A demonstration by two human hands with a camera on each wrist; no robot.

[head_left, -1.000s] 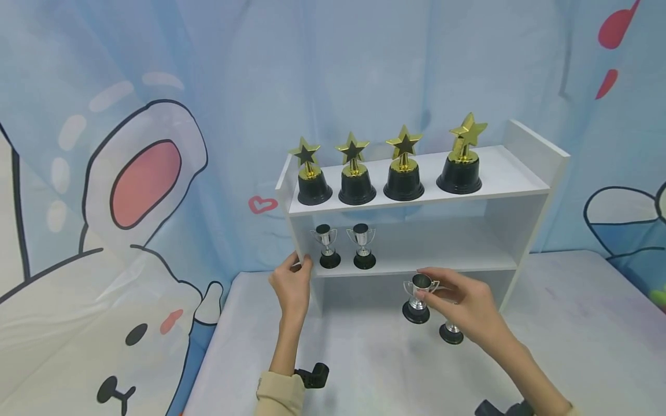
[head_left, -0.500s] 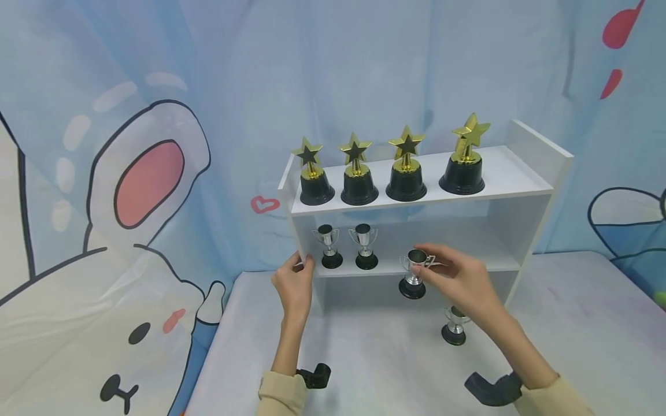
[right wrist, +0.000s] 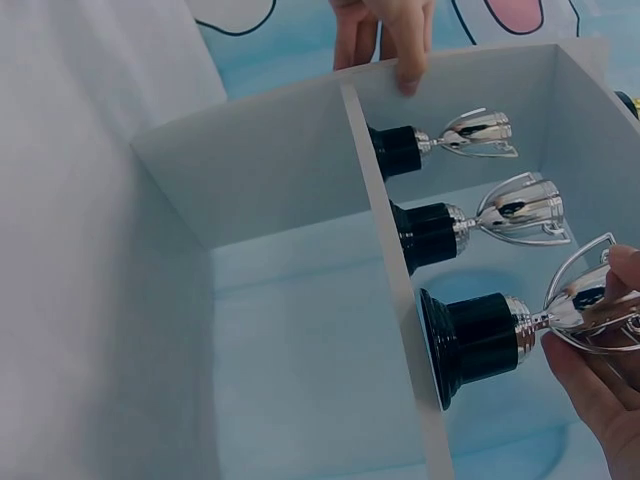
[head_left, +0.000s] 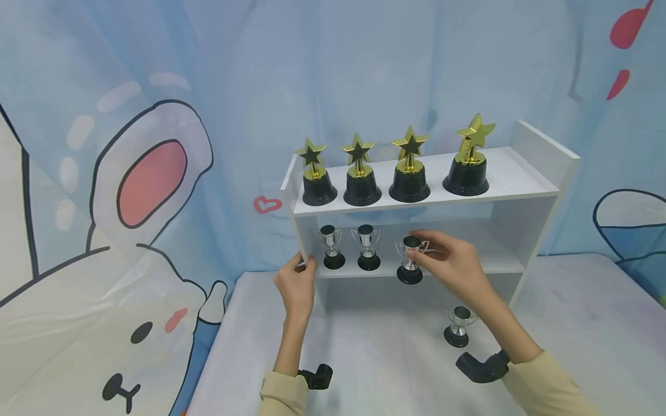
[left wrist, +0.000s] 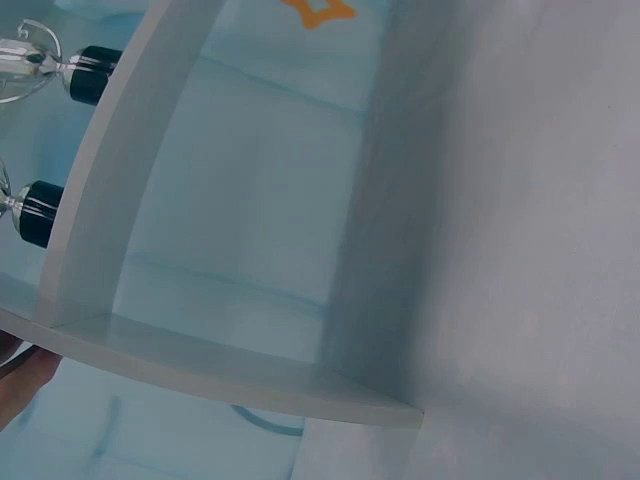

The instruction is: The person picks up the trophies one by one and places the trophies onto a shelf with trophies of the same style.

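I see my right hand (head_left: 454,267) pinching a silver cup (head_left: 410,258) at the middle shelf's (head_left: 494,267) edge; two cups (head_left: 350,247) stand left of it. My left hand (head_left: 298,283) grips the shelf's side panel (head_left: 300,242).

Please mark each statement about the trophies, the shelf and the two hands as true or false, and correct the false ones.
1. Four gold star trophies stand on the top board of the white shelf. True.
2. The right hand holds a gold star trophy. False: it pinches a small silver cup trophy at the front edge of the middle board.
3. The left hand grips the shelf's left side panel. True.
4. Three silver cups stand on the table. False: only one silver cup on the table is there.
5. Two silver cups on the middle board already stand at its left. True.
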